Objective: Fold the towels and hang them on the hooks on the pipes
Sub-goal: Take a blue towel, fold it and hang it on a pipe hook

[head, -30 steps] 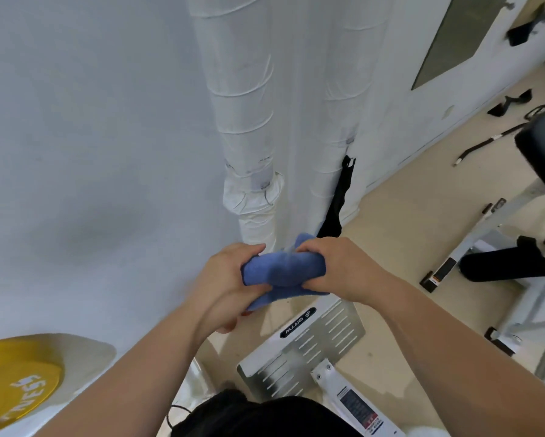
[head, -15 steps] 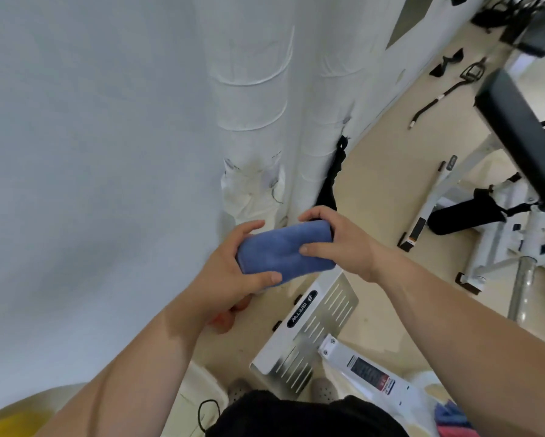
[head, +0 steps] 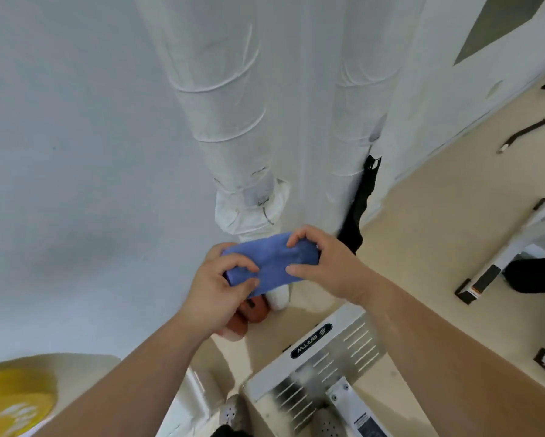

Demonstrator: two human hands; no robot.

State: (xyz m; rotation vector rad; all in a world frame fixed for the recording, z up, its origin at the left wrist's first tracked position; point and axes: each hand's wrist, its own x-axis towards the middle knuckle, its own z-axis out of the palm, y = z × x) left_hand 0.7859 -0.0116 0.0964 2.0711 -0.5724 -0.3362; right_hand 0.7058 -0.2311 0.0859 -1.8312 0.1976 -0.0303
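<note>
Both hands are gripping the folded blue towel point(head: 272, 263), its long axis running left-right. The left hand point(head: 220, 291) and right hand point(head: 324, 263) are pinching opposite ends, the wrapped pipes point(head: 233, 137) standing just beyond.

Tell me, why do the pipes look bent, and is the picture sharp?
Head view: the wide-angle lens bows the pipes and wall outward; lighting is soft and even, without glare; the towel and both hands, left and right, are slightly smeared; the yellow plate at the corner is blurrier.

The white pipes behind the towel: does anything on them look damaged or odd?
Yes. On the left pipe, the white wrapping near its lower end bulges and hangs loose instead of lying tight. Both hands hold the folded blue towel just below it.
</note>
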